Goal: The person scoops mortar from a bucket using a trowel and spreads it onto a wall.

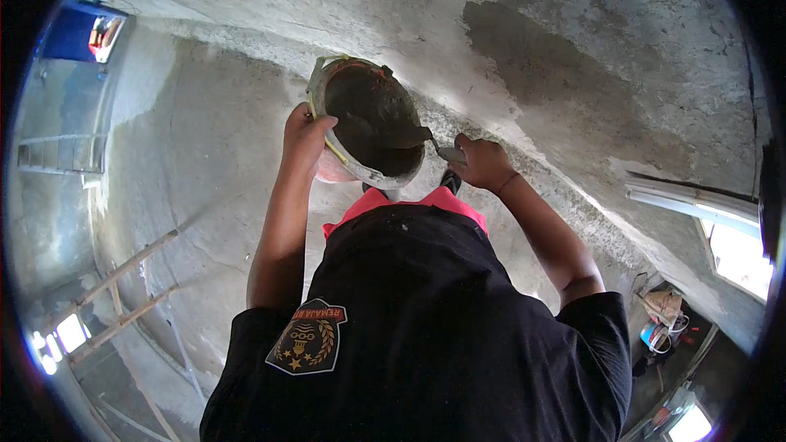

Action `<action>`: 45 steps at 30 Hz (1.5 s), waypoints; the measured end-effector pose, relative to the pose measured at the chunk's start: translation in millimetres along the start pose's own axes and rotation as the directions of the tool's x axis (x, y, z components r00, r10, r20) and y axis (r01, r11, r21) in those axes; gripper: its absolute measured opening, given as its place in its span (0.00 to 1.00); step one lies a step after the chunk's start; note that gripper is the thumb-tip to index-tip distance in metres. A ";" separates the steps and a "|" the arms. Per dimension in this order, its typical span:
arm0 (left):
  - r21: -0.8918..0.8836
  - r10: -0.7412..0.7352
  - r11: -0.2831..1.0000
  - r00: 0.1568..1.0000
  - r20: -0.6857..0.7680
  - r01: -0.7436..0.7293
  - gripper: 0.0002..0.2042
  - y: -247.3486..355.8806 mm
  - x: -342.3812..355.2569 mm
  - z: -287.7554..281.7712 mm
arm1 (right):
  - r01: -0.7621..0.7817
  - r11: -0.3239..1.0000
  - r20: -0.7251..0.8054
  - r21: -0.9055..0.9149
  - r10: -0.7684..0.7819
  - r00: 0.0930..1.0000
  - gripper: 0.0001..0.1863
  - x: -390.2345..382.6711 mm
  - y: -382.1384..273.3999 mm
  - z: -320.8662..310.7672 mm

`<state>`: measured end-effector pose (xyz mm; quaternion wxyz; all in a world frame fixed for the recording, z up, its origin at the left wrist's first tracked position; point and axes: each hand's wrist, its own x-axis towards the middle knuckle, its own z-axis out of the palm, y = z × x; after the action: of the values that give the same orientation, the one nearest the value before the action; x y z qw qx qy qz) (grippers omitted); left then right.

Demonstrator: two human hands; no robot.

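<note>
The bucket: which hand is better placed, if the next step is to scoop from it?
Probably the right hand: it holds the trowel by its handle, with the blade already inside the bucket. The left hand is occupied, holding the bucket at its left side.

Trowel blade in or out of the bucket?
In, seen from above: the trowel blade shows inside the bucket rim; the right hand grips its handle outside. How deep, cannot tell.

The grey floor (229, 164) bears the person's feet in dark footwear (450, 181).
</note>
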<state>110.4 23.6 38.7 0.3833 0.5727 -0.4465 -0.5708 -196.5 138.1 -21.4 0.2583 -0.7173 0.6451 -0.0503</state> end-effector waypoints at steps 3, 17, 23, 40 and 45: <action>-0.056 0.004 0.998 0.997 0.071 0.000 0.09 13.8 0.6 -6.4 | -0.050 0.998 0.014 -0.033 0.050 0.999 0.21 2.0 -15.2 0.0; 0.207 -0.001 0.977 0.972 0.235 -0.049 0.10 20.2 24.1 -25.8 | -0.171 0.960 -0.303 -0.223 0.099 0.948 0.20 15.0 -59.3 8.3; 0.290 -0.021 0.955 0.963 0.267 -0.059 0.11 20.3 42.9 -30.6 | -0.121 0.992 -0.408 0.029 0.123 0.905 0.22 -18.8 -37.6 2.3; 0.438 0.068 0.869 0.933 0.354 -0.230 0.10 56.5 47.5 2.9 | -0.220 0.963 -0.199 0.154 0.249 0.948 0.23 -32.4 -33.4 -18.1; 0.443 0.142 0.844 0.923 0.356 -0.301 0.12 60.4 48.4 14.9 | -0.095 0.995 -0.262 0.011 0.094 0.961 0.20 -15.8 -45.3 -57.8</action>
<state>88.7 -39.9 80.1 0.2149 0.4979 -0.6947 -0.4726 -181.7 136.9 52.3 0.1724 -0.6730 0.7071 -0.1317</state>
